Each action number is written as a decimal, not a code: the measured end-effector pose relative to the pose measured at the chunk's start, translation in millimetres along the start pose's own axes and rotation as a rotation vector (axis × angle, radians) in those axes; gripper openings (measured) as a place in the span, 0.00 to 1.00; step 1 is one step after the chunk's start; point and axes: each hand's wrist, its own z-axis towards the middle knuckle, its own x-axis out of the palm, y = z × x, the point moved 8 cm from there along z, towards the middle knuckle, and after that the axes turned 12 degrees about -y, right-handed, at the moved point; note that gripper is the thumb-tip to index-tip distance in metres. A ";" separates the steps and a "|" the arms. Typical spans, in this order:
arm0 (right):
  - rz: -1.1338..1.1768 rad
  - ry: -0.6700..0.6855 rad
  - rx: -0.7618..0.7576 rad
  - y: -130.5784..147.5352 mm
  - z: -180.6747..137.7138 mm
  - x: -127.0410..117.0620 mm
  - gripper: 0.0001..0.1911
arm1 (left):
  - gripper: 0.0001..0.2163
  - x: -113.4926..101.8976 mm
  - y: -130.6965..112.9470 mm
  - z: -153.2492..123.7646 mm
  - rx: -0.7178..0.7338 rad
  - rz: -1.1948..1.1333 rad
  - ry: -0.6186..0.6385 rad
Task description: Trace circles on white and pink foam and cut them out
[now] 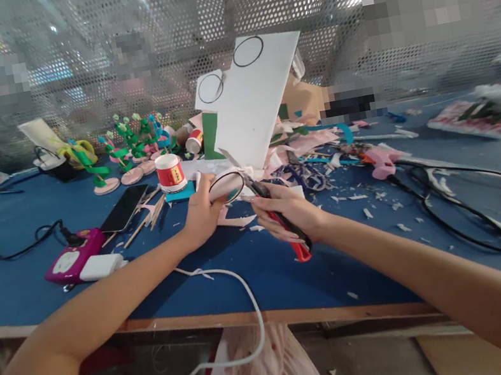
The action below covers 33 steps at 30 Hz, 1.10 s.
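My left hand (204,212) is closed on the near end of a white card sheet (250,113), beside a drawn black oval. The sheet stands tilted up from the table, with two more ovals outlined near its top. My right hand (286,210) grips scissors (278,208) with red and black handles. Their blades point up and away at the card, next to the oval by my left hand. One blade shows in front of the card; the other is hard to make out. Pale paper scraps (237,221) lie under my hands.
A red-and-white paper cup (171,173), phone (125,208), wooden sticks (153,214) and purple power adapter (73,256) lie left. Green paper plants on pink discs (106,186) stand behind. At right are a pink glue gun (382,162) and black cable (466,217). A white cable (242,279) crosses the table's front edge.
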 end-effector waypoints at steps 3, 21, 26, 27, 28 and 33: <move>-0.004 -0.002 -0.001 0.3 -0.5 0.7 0.17 | 0.10 1.9 -2.7 -0.7 0.010 -0.001 0.023; 0.096 -0.032 -0.015 6.1 -0.3 0.6 0.13 | 0.21 3.2 15.5 -1.7 -0.164 -0.209 -0.080; 0.071 0.032 0.053 -0.3 1.9 1.4 0.17 | 0.14 3.6 7.8 -2.1 -0.108 -0.112 -0.041; 0.076 0.035 0.050 -0.3 2.4 1.1 0.17 | 0.14 3.4 6.0 -2.5 -0.099 -0.093 -0.034; 0.078 0.040 0.047 -0.3 2.8 1.0 0.17 | 0.12 3.0 5.2 -2.9 -0.096 -0.078 -0.034; 0.078 0.046 0.054 -2.8 3.9 0.8 0.18 | 0.10 -0.1 10.0 -1.9 -0.100 -0.080 -0.096</move>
